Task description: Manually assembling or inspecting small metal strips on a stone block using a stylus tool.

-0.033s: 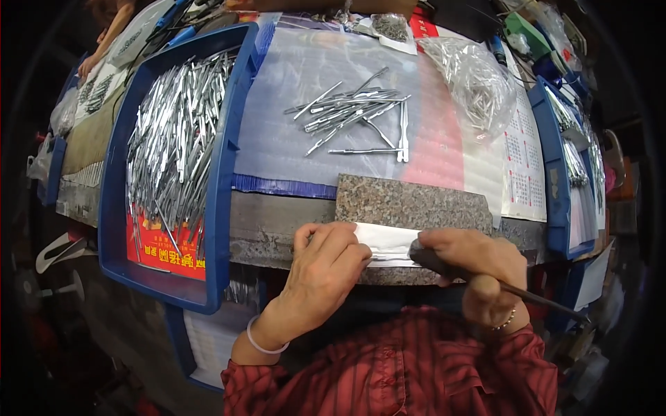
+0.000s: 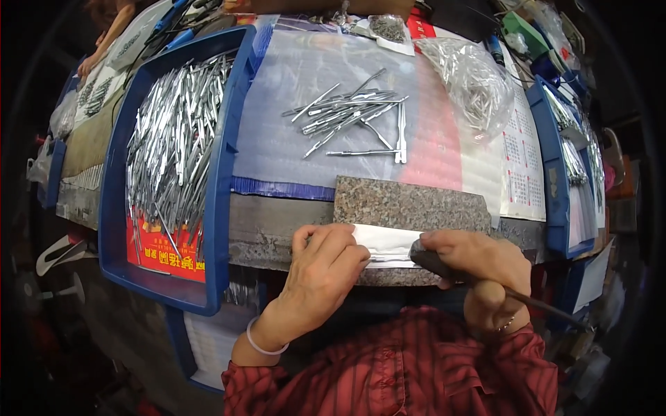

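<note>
A folded white strip [image 2: 388, 244], paper or cloth, lies on a speckled granite slab [image 2: 409, 201] at the table's front edge. The curled fingers of my left hand [image 2: 326, 267] press down on its left end; my thumb is hidden. My right hand [image 2: 489, 263] is wrapped round a dark tool [image 2: 433, 260]. The tool's blunt grey end touches the strip's right end, while a thin dark shaft sticks out past my hand to the lower right. Its exact kind is unclear. Beyond the slab, a loose pile of slender silver metal pieces [image 2: 354, 114] lies on a plastic-covered sheet.
To the left stands a blue tray [image 2: 225, 166] heaped with similar metal pieces. A clear plastic bag [image 2: 479, 97] of small pale parts sits far right, near another blue tray [image 2: 555, 187]. Another person's arm [image 2: 104, 45] shows at the far left.
</note>
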`<action>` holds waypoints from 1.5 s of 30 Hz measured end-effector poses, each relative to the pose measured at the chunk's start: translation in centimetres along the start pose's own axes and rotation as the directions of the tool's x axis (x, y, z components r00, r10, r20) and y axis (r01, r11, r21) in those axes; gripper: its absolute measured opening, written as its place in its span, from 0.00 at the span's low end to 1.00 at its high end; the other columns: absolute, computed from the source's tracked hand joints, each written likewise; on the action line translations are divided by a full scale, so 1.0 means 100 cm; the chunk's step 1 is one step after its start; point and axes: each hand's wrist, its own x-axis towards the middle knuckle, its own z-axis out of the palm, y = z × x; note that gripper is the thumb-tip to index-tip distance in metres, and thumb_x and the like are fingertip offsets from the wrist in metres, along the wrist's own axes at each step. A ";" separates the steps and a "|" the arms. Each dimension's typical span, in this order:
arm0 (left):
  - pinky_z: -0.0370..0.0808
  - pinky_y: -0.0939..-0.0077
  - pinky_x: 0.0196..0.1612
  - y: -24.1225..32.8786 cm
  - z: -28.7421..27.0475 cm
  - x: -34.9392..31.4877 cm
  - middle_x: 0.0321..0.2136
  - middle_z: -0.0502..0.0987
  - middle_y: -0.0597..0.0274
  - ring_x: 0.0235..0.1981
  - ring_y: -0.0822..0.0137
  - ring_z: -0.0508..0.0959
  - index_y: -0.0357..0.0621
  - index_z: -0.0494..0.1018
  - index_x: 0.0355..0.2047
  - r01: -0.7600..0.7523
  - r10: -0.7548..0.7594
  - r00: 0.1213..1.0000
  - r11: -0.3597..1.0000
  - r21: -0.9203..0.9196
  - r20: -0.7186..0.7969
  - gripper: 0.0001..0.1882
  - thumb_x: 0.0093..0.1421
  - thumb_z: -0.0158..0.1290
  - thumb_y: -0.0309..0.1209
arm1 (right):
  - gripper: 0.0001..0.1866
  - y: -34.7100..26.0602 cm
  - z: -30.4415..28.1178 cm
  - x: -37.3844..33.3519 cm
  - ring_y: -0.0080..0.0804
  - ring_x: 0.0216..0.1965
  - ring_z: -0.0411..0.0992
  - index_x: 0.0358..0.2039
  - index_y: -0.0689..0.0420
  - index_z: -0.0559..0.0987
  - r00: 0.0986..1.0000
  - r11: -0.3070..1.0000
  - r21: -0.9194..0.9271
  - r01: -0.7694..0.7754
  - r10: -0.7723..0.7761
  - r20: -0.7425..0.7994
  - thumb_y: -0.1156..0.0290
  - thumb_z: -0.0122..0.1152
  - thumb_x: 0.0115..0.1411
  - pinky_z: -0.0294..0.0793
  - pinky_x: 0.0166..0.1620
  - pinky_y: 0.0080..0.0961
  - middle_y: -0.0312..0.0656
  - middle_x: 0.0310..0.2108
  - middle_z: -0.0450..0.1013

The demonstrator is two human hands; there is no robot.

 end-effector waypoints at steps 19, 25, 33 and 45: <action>0.63 0.63 0.46 0.006 -0.001 0.013 0.31 0.72 0.60 0.42 0.57 0.76 0.44 0.73 0.31 0.016 -0.015 0.999 0.999 0.049 -0.028 0.10 0.48 0.62 0.22 | 0.08 0.042 -0.008 -0.036 0.44 0.25 0.76 0.35 0.61 0.76 0.997 0.973 -0.220 -0.068 0.071 0.006 0.68 0.58 0.63 0.75 0.27 0.32 0.47 0.28 0.75; 0.61 0.60 0.48 0.025 -0.009 -0.005 0.33 0.72 0.62 0.44 0.59 0.75 0.45 0.73 0.33 0.032 -0.030 0.999 0.987 0.158 -0.017 0.11 0.50 0.61 0.22 | 0.19 0.022 -0.028 -0.067 0.44 0.32 0.74 0.33 0.62 0.77 0.982 0.977 -0.151 -0.149 0.128 -0.138 0.61 0.43 0.69 0.73 0.38 0.31 0.49 0.35 0.78; 0.72 0.65 0.40 0.070 -0.011 -0.031 0.29 0.78 0.57 0.34 0.57 0.80 0.41 0.74 0.30 0.106 -0.110 0.986 0.994 -0.040 -0.127 0.11 0.46 0.62 0.17 | 0.13 0.029 0.001 -0.095 0.19 0.25 0.69 0.49 0.64 0.70 0.848 0.547 0.684 -0.482 0.489 0.207 0.71 0.45 0.69 0.70 0.30 0.16 0.48 0.41 0.75; 0.72 0.68 0.37 0.090 0.002 -0.057 0.27 0.78 0.58 0.31 0.59 0.79 0.39 0.74 0.31 0.210 -0.233 0.964 0.962 -0.172 -0.126 0.09 0.49 0.61 0.19 | 0.05 0.024 0.017 -0.109 0.23 0.30 0.78 0.38 0.65 0.78 0.784 0.531 0.632 -0.565 0.583 0.211 0.78 0.60 0.61 0.72 0.24 0.12 0.42 0.33 0.78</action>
